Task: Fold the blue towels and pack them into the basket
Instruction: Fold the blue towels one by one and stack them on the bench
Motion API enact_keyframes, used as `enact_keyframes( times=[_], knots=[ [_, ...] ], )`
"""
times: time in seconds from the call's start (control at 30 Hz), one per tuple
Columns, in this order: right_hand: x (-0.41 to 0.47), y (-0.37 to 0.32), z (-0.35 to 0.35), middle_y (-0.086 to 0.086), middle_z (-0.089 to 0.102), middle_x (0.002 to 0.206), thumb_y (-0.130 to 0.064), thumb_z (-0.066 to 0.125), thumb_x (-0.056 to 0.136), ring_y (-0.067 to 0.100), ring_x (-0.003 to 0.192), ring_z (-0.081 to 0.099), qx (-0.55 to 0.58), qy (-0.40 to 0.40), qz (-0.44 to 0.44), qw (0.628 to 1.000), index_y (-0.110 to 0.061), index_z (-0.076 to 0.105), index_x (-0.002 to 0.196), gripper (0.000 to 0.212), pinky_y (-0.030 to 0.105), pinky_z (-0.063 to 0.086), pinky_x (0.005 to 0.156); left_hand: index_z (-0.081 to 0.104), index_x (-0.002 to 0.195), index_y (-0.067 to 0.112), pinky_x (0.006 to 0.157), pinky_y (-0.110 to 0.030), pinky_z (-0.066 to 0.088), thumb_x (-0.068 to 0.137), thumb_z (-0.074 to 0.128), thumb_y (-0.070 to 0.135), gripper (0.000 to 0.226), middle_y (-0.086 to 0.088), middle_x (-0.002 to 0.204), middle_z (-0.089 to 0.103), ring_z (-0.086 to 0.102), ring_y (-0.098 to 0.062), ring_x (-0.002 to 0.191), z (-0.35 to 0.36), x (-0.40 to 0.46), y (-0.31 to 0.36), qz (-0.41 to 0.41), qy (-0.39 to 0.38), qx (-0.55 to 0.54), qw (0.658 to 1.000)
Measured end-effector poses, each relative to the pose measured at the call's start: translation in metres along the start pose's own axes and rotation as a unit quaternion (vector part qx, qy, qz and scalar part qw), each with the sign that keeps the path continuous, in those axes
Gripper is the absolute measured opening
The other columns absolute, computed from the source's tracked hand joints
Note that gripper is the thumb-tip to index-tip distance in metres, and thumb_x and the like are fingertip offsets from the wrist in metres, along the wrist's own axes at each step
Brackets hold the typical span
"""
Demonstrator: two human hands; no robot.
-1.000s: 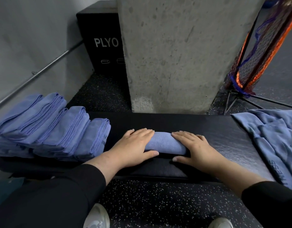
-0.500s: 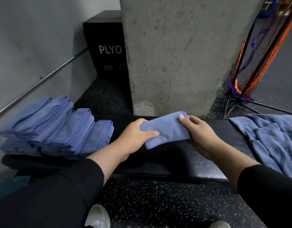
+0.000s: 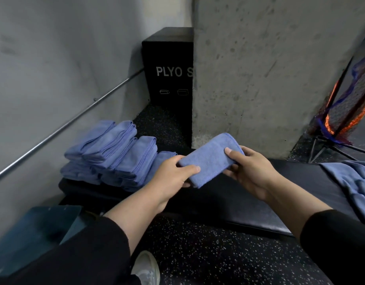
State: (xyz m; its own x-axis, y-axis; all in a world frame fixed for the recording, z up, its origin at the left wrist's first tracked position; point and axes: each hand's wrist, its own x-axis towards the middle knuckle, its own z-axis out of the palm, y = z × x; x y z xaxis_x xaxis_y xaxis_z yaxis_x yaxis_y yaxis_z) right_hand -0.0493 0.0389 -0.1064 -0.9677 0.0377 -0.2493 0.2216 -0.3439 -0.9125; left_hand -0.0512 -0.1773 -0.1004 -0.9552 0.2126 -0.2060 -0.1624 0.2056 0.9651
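Observation:
A folded blue towel (image 3: 210,159) is held in the air above the black padded bench (image 3: 249,204). My left hand (image 3: 173,175) grips its near left end, thumb on top. My right hand (image 3: 251,171) pinches its right end. Several folded blue towels (image 3: 116,155) lean in a row on the left end of the bench. Unfolded blue towels (image 3: 356,184) lie heaped at the right end. No basket shows clearly in this view.
A concrete pillar (image 3: 270,68) rises right behind the bench. A black box marked PLYO (image 3: 169,68) stands behind the pillar's left side. A metal rail (image 3: 64,126) runs along the left wall. Orange and blue netting (image 3: 350,103) leans at the right. A dark teal container (image 3: 33,233) sits low left.
Both hands lifted the folded towel off the bench and carried it up and left toward the row of folded towels. The view swung left.

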Motion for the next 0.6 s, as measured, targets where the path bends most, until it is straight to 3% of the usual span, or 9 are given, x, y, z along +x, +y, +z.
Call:
enact_keyframes(
  times=[0.1, 0.2, 0.33, 0.5, 0.6],
  knots=[
    [0.010, 0.006, 0.028, 0.018, 0.072, 0.117, -0.020, 0.069, 0.093, 0.027, 0.101, 0.070, -0.007, -0.004, 0.004, 1.000, -0.004, 0.061, 0.126, 0.038, 0.035, 0.059, 0.086, 0.065, 0.111, 0.024, 0.080, -0.037, 0.059, 0.090, 0.071, 0.028, 0.023, -0.004, 0.099, 0.076, 0.074, -0.018, 0.088, -0.027, -0.008, 0.000, -0.006, 0.021, 0.037, 0.999],
    [0.024, 0.013, 0.056, 0.021, 0.071, 0.111, -0.020, 0.071, 0.092, 0.027, 0.094, 0.065, -0.021, 0.004, 0.017, 1.000, -0.001, 0.063, 0.121, 0.036, 0.034, 0.060, 0.079, 0.064, 0.108, 0.022, 0.070, -0.035, 0.058, 0.089, 0.074, 0.032, 0.024, -0.007, 0.092, 0.076, 0.072, -0.018, 0.073, -0.052, -0.013, -0.004, -0.013, 0.041, 0.056, 0.997],
    [0.049, 0.015, 0.087, 0.018, 0.070, 0.104, -0.018, 0.072, 0.092, 0.025, 0.090, 0.064, -0.051, 0.006, 0.028, 0.998, 0.002, 0.064, 0.117, 0.033, 0.032, 0.059, 0.073, 0.064, 0.099, 0.023, 0.064, -0.032, 0.057, 0.088, 0.071, 0.046, 0.027, 0.004, 0.079, 0.072, 0.071, -0.019, 0.063, -0.084, -0.014, -0.007, -0.002, 0.091, 0.241, 0.966],
    [0.078, 0.017, 0.111, 0.019, 0.071, 0.112, -0.018, 0.067, 0.096, 0.024, 0.093, 0.069, -0.161, -0.005, 0.041, 0.986, 0.001, 0.066, 0.111, 0.025, 0.029, 0.059, 0.064, 0.067, 0.102, 0.029, 0.076, -0.032, 0.049, 0.088, 0.068, 0.053, 0.029, 0.010, 0.082, 0.065, 0.063, -0.015, 0.083, -0.104, -0.015, -0.006, 0.029, 0.138, 0.408, 0.902],
    [0.093, 0.021, 0.121, 0.023, 0.068, 0.117, -0.019, 0.066, 0.097, 0.026, 0.095, 0.068, -0.189, -0.004, 0.048, 0.981, 0.003, 0.065, 0.111, 0.026, 0.036, 0.061, 0.073, 0.064, 0.102, 0.029, 0.079, -0.036, 0.050, 0.094, 0.061, 0.048, 0.021, 0.012, 0.085, 0.060, 0.061, -0.016, 0.088, -0.106, -0.017, -0.001, 0.069, 0.136, 0.444, 0.883]
  ],
)
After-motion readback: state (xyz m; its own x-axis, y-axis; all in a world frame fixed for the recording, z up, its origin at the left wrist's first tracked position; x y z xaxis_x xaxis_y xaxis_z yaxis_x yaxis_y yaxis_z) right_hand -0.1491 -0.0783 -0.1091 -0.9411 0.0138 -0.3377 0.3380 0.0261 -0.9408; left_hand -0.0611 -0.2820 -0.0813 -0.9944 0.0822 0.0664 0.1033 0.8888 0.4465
